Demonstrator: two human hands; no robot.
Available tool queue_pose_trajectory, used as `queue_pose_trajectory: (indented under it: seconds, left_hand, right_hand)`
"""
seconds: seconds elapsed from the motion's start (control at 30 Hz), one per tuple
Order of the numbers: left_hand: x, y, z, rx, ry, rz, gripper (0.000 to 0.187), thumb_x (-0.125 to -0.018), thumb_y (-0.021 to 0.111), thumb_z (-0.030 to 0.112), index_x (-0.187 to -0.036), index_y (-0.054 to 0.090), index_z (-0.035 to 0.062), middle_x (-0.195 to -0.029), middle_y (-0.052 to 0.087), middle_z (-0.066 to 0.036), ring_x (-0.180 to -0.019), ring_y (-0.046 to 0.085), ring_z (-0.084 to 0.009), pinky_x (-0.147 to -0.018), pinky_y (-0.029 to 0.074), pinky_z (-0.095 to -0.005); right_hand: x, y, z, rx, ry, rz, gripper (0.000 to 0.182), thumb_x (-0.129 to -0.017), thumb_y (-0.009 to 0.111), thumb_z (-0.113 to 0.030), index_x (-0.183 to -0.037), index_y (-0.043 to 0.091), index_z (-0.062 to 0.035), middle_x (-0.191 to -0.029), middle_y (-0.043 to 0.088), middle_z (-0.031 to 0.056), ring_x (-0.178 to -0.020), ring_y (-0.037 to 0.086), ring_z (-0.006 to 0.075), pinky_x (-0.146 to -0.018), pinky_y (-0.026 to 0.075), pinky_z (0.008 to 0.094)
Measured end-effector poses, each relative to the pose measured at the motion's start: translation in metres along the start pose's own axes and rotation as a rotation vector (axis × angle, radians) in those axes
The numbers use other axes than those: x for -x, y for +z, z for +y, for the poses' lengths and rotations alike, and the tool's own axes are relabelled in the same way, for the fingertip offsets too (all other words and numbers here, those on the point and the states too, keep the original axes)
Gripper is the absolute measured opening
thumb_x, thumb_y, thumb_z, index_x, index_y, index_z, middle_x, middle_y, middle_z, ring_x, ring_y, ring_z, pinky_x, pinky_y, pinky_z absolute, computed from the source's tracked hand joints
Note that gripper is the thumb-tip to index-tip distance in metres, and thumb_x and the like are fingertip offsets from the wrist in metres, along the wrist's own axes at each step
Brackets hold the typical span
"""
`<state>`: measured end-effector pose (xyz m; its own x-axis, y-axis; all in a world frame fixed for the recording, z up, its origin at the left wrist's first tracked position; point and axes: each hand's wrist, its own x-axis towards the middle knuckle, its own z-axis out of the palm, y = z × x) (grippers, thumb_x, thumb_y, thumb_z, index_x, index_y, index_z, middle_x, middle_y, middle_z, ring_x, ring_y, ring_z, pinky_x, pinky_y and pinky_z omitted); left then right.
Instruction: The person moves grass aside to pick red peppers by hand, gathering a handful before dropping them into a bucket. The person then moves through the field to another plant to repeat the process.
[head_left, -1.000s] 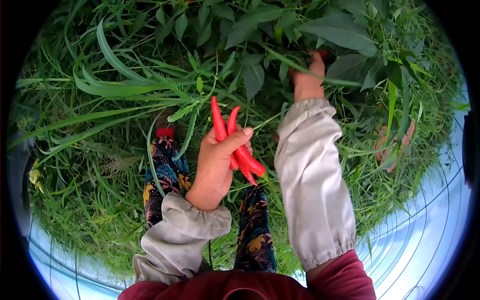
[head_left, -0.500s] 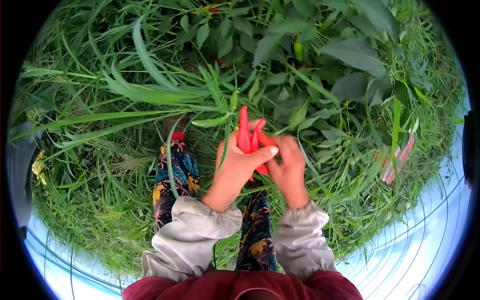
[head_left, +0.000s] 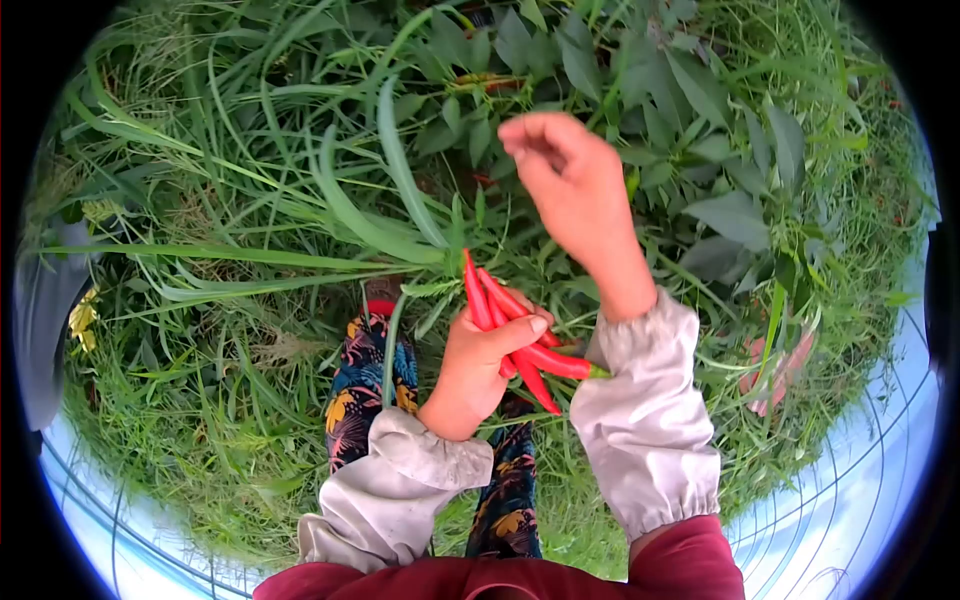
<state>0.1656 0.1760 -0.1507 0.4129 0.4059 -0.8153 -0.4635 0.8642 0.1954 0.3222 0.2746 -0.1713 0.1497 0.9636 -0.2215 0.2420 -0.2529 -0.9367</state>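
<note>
A thick tangle of long green grass blades [head_left: 250, 230] and broad-leaved green pepper plants [head_left: 690, 120] fills nearly the whole view, running from the top edge down past the person's legs. Below it, near the bottom edge, shows the person's dark red top [head_left: 500, 580], and from it rise two loose pale grey fabric sleeves [head_left: 645, 420] gathered at the wrists. Between the sleeves stand the legs in dark trousers printed with blue and yellow leaves [head_left: 365, 380]. The right hand [head_left: 575, 185] is raised above the foliage, well apart from the left, its fingers curled loosely inward with nothing visible in them; whether it is quite closed cannot be told. The left hand [head_left: 480, 360] sits lower, in the middle of the view, clenched around a small bunch of slender glossy red chilli peppers [head_left: 500, 310], the thumb pressed across them. The chillies fan out from the fist, some tips pointing up toward the grass, others slanting down to the right toward the right sleeve.
</note>
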Motion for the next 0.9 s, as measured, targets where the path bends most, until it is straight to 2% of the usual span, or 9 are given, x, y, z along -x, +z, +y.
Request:
queue_pose_trajectory:
  seconds: [0.23,0.3,0.37,0.53,0.63,0.7,0.77,0.83,0.9]
  left_hand:
    - [-0.001,0.004,0.029,0.137,0.112,0.064,0.026,-0.079,0.067,-0.002,-0.102,0.057,0.003,-0.097,0.065,-0.012,-0.086,0.063,-0.0216,-0.08,0.053,-0.0366]
    - [-0.002,0.005,0.032,0.127,0.135,0.073,0.026,-0.079,0.067,-0.001,-0.103,0.057,0.0031,-0.097,0.065,-0.012,-0.087,0.063,-0.0216,-0.08,0.053,-0.0366]
    - [-0.002,0.004,0.038,0.121,0.151,0.085,0.026,-0.08,0.067,-0.001,-0.103,0.056,0.0031,-0.097,0.065,-0.012,-0.087,0.063,-0.0215,-0.081,0.053,-0.0367]
    - [-0.003,0.005,0.055,0.172,0.171,0.083,0.025,-0.08,0.067,-0.001,-0.102,0.056,0.0033,-0.099,0.064,-0.012,-0.088,0.063,-0.0216,-0.083,0.052,-0.0369]
    - [-0.006,0.006,0.056,0.202,0.167,0.083,0.024,-0.081,0.067,-0.002,-0.102,0.057,0.0036,-0.101,0.064,-0.012,-0.088,0.063,-0.0215,-0.083,0.052,-0.0367]
    - [-0.005,0.008,0.059,0.204,0.168,0.08,0.024,-0.081,0.067,-0.002,-0.102,0.057,0.0036,-0.101,0.064,-0.012,-0.088,0.063,-0.0213,-0.083,0.052,-0.0366]
    - [-0.005,0.007,0.061,0.211,0.176,0.09,0.024,-0.082,0.067,-0.002,-0.103,0.057,0.0037,-0.101,0.064,-0.012,-0.088,0.063,-0.0212,-0.083,0.052,-0.0365]
    - [-0.006,0.005,0.061,0.206,0.175,0.116,0.022,-0.082,0.066,-0.002,-0.102,0.058,0.0033,-0.1,0.065,-0.012,-0.088,0.063,-0.0208,-0.083,0.052,-0.0365]
    - [-0.005,0.005,0.063,0.214,0.166,0.116,0.022,-0.083,0.066,-0.002,-0.102,0.058,0.0031,-0.1,0.065,-0.012,-0.088,0.064,-0.0206,-0.083,0.052,-0.0361]
  right_hand:
    - [-0.116,-0.01,0.047,0.148,-0.053,0.186,0.023,-0.087,0.054,-0.01,-0.105,0.064,-0.0002,-0.09,0.067,0.0115,-0.081,0.063,0.0183,-0.077,0.05,0.0297]
    - [-0.111,-0.005,0.067,1.048,-0.295,-0.139,0.028,-0.087,0.058,-0.013,-0.112,0.06,-0.002,-0.106,0.064,0.0124,-0.095,0.062,0.0243,-0.086,0.049,0.0357]
    - [-0.071,0.004,0.073,1.174,-0.264,-0.359,0.031,-0.084,0.058,-0.015,-0.113,0.058,-0.0029,-0.11,0.061,0.0176,-0.101,0.059,0.0328,-0.09,0.047,0.0443]
    - [0.029,-0.018,0.095,1.119,-0.251,-0.49,0.034,-0.082,0.059,-0.013,-0.114,0.059,-0.0035,-0.117,0.058,0.0184,-0.106,0.057,0.0375,-0.096,0.044,0.0429]
    - [0.069,-0.035,0.121,1.134,-0.131,-0.493,0.023,-0.079,0.056,-0.015,-0.098,0.064,-0.006,-0.121,0.055,0.0186,-0.114,0.053,0.036,-0.098,0.042,0.0467]
    - [0.089,-0.037,0.14,1.174,-0.018,-0.463,0.034,-0.082,0.059,-0.015,-0.114,0.061,-0.0031,-0.126,0.053,0.021,-0.117,0.051,0.0375,-0.098,0.044,0.042]
    - [0.095,-0.046,0.158,1.232,-0.253,-0.565,0.037,-0.086,0.056,-0.018,-0.118,0.057,0.0,-0.129,0.052,0.0216,-0.117,0.051,0.0379,-0.1,0.042,0.0435]
    - [0.085,-0.034,0.147,1.352,0.055,-0.583,0.039,-0.086,0.057,-0.021,-0.119,0.055,-0.0012,-0.133,0.049,0.0225,-0.116,0.053,0.0378,-0.099,0.042,0.044]
    - [0.085,-0.031,0.174,1.27,0.034,-0.358,0.037,-0.086,0.056,-0.022,-0.119,0.057,-0.0063,-0.133,0.049,0.0213,-0.113,0.055,0.0385,-0.094,0.045,0.0443]
